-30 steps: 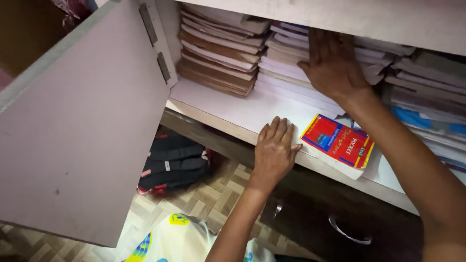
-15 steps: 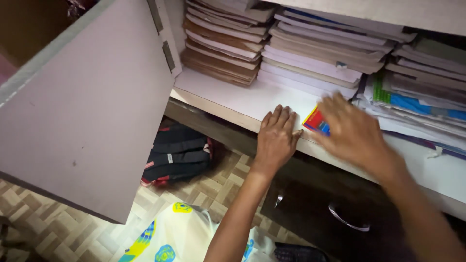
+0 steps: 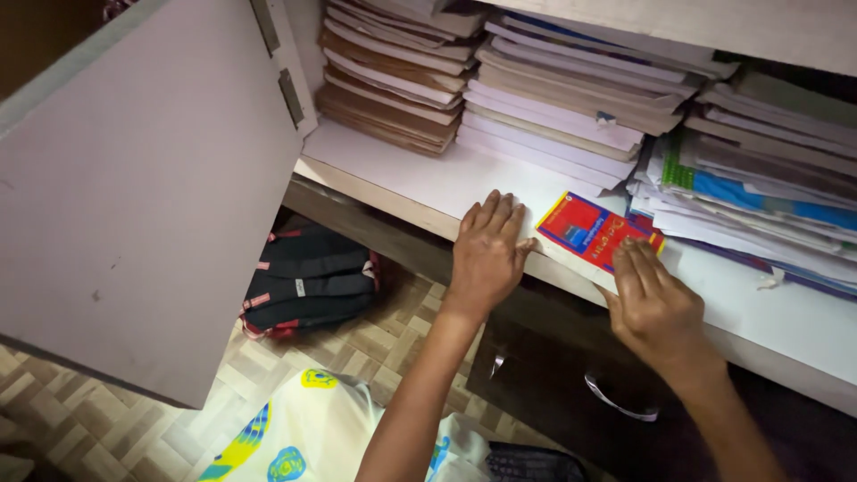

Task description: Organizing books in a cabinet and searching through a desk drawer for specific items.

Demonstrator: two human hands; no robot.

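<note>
Two hands at an open cupboard: left hand (image 3: pixel 486 254) lies flat, palm down, fingers spread, on the front edge of the white shelf (image 3: pixel 393 174), holding nothing. Right hand (image 3: pixel 653 299) is at the near end of a small red book (image 3: pixel 594 230), fingertips laid on its cover & near edge; whether the thumb has got underneath can't be told, so the grip reads as a light touch w/ loose fingers, not a closed hold. The book lies flat near the shelf's front edge, between the left hand & the slumped pile of papers (image 3: pixel 759 201) to the right, just touching that pile's lower sheets at its far corner.

Behind it, two neater stacks: brown notebooks (image 3: pixel 397 80) at left, pale ones (image 3: pixel 558 107) in the middle. Cupboard door (image 3: pixel 152 187) stands swung wide; a black bag (image 3: pixel 308 281) sits on the patterned floor below, a dark drawer w/ a metal handle (image 3: pixel 620 397) under the shelf.

To do this well, in my view: slide the book toward the edge till it overhangs, get the thumb under, pinch cover & pages together so it doesn't fan open. Keep the left palm planted for balance. Draw straight back, low, so the far corner doesn't drag loose sheets off the pile.
</note>
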